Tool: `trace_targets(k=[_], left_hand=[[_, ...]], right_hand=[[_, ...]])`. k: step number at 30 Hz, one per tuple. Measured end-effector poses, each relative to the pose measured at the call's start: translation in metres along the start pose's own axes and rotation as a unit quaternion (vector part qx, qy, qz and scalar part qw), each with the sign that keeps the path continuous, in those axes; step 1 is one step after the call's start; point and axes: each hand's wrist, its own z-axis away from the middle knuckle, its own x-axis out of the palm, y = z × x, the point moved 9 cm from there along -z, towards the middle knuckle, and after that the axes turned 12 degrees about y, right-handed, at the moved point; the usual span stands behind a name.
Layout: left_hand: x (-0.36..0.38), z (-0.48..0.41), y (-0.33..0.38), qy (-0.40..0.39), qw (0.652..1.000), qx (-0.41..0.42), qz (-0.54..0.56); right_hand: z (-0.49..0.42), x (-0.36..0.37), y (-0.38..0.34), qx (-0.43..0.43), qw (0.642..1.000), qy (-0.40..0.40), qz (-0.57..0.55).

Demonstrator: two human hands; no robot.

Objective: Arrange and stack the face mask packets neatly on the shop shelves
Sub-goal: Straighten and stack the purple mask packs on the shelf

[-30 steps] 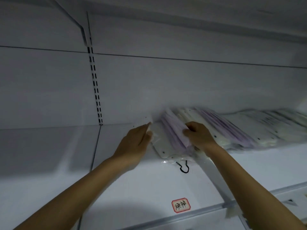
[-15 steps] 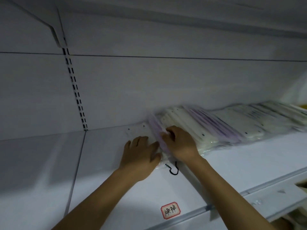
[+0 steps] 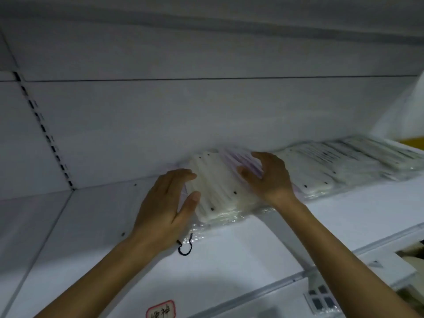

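From the head view, white and pale-purple face mask packets [image 3: 214, 191] in clear wrap lie fanned on the white shelf [image 3: 241, 260], long axes running from 5 to 11 o'clock. The left hand [image 3: 165, 210], fingers fairly straight, presses their left edge; the right hand [image 3: 271, 177], fingers spread and bent, rests on top.

Premises: a retail shop. Evidence — white metal gondola shelving [image 3: 263, 249] with a slotted upright strip [image 3: 43, 131] in the back panel, a price rail [image 3: 252, 292] along the front edge, a red-bordered handwritten label [image 3: 160, 309] stuck near it, and rows of identical sealed packets [image 3: 332, 164] laid out as stock.
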Motion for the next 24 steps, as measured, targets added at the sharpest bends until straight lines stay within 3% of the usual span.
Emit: trace_targets(k=[2,6,11,14,17,20,22,24], left_hand=[[0.027,-0.007,0.021,-0.015,0.996,-0.061,0.069],[0.082,-0.041,0.038,0.014,0.966,-0.175,0.192],[0.126,-0.067,0.006,0.118,0.951,-0.238,0.157],[0.133,-0.047,-0.009,0.156,0.947,-0.270,0.078],[0.131,-0.040,-0.005,0.182,0.949,-0.250,0.059],[0.133,-0.040,-0.002,0.172,0.953,-0.247,0.025],[0.134,-0.039,-0.001,0.161,0.958,-0.237,0.008],[0.136,-0.040,0.000,0.143,0.967,-0.208,-0.029]], right_hand=[[0.005,0.021,0.024,-0.001,0.991,-0.085,0.099],[0.023,0.042,0.031,-0.031,0.982,-0.121,0.141],[0.000,0.045,0.037,-0.021,0.967,-0.224,0.115],[-0.009,0.033,0.033,-0.038,0.958,-0.270,0.092],[-0.020,0.021,0.032,-0.046,0.947,-0.312,0.057],[-0.040,0.015,0.046,-0.021,0.957,-0.288,-0.009],[-0.049,0.012,0.063,0.058,0.953,-0.271,-0.122],[-0.049,0.010,0.087,0.173,0.918,-0.256,-0.250]])
